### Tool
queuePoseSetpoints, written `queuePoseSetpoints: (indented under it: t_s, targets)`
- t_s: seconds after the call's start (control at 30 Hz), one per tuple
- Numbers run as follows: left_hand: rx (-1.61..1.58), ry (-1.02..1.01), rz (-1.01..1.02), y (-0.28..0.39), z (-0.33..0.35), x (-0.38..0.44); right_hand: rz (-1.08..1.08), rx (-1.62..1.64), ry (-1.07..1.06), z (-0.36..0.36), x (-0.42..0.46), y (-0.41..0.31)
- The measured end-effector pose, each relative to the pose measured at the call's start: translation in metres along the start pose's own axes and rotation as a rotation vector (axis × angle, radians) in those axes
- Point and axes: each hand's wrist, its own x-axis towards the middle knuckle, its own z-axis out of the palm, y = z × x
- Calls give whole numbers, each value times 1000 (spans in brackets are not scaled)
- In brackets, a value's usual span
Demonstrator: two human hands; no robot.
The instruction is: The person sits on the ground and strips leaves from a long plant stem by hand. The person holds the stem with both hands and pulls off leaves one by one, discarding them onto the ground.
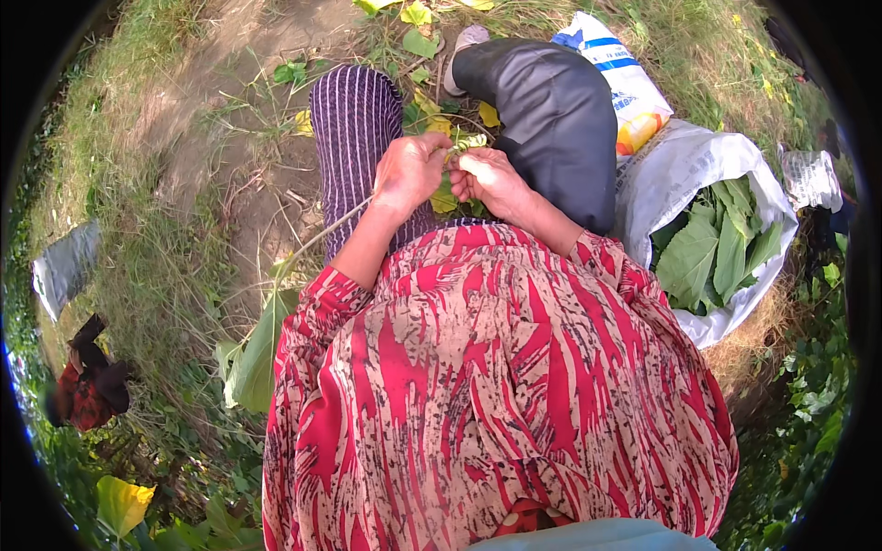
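My left hand (411, 172) pinches a long pale plant stem (344, 219) above my striped knee. The stem runs back beneath my left forearm to a large green leaf (262, 355), which hangs by my left elbow. Close beside it, my right hand (493, 180) has its thumb and finger closed at the stem's far end. A curled yellow-green piece of plant (470, 142) sticks out above the fingertips; whether it is a blossom or shredded stem is unclear. The two hands almost touch.
At my right, an open white woven sack (751, 155) holds large green leaves (689, 255). A printed sack (620, 82) lies beyond it. Another person (89, 392) is low at the far left, near a silvery sheet or bag (65, 268). Yellow leaves (417, 14) litter the ground ahead.
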Motion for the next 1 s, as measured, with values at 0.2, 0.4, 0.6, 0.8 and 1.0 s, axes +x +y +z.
queuePoseSetpoints:
  t_s: [0.2, 0.4, 0.6, 0.8, 1.0]
  targets:
    - [-21, 30, 103, -15, 7, 7, -96, 59, 57, 7, -1, 3]
    - [-60, 4, 88, -13, 8, 6, -74, 87, 49, 0, 2, 7]
    - [-68, 39, 123, -18, 10, 7, -27, 201, -22, -1, 1, 6]
    - [-45, -14, -12, -8, 6, 4, -71, 125, 55, 3, 1, 6]
    - [-43, -18, -11, -16, 7, 7, -38, 172, -75, 1, -5, 2]
